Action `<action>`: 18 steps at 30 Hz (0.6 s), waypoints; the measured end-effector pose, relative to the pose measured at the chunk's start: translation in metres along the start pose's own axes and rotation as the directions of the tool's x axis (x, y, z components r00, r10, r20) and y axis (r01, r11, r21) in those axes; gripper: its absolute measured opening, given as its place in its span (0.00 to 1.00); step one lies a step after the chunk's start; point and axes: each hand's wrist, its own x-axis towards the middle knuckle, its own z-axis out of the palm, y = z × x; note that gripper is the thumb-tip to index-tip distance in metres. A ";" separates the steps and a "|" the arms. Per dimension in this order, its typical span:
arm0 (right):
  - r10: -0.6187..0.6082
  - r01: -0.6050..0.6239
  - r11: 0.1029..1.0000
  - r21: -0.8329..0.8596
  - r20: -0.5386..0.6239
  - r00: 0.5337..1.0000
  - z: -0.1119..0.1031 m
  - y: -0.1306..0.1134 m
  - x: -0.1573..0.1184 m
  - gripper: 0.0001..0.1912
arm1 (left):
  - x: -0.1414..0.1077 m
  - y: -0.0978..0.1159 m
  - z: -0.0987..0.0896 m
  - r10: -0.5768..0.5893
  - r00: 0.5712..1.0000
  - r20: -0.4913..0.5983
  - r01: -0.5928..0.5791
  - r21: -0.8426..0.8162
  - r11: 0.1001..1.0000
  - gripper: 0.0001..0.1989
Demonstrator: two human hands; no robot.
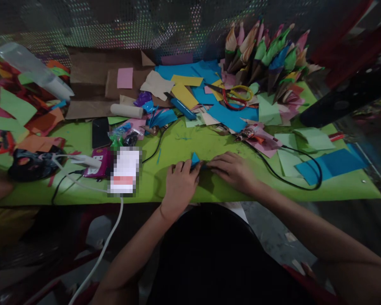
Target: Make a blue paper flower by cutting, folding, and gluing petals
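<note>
A small piece of blue paper (194, 159) lies at the front middle of the green table, mostly covered by fingers. My left hand (181, 183) closes on its near left side, with thumb and fingertips pressed against it. From the right, my right hand (233, 170) reaches in with fingers together, and its fingertips pinch the paper's right end. The blue tip pokes up between the two hands. How the paper is folded beneath the fingers cannot be made out.
Left of my hands lie a lit phone (125, 171), a purple power adapter (97, 163) and cables. Behind are scissors (236, 97), a blue cutter (182, 108) and coloured paper sheets. Rolled paper cones (266, 53) stand at back right. A dark bottle (346, 97) leans at the right.
</note>
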 end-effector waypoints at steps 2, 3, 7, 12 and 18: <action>-0.010 0.010 1.000 -0.020 -0.001 1.000 0.002 -0.004 0.002 0.12 | 0.000 -0.001 -0.001 0.004 1.000 0.007 -0.004 0.003 1.000 0.25; -0.009 0.009 0.999 -0.033 0.001 1.000 0.003 -0.005 0.003 0.12 | 0.000 -0.001 -0.001 0.005 1.000 0.009 -0.005 0.005 1.000 0.26; -0.008 0.008 0.997 -0.081 0.011 1.000 0.005 -0.009 0.009 0.10 | 0.000 -0.001 0.000 0.011 1.000 0.013 -0.011 0.016 1.000 0.26; -0.026 0.027 0.996 -0.087 0.011 1.000 0.005 -0.007 0.014 0.11 | 0.001 -0.004 0.001 0.016 1.000 -0.004 -0.016 -0.006 1.000 0.24; -0.033 0.034 0.999 -0.014 0.032 0.999 0.004 -0.001 0.018 0.08 | -0.001 -0.017 0.006 0.059 0.969 -0.241 -0.084 -0.096 0.992 0.15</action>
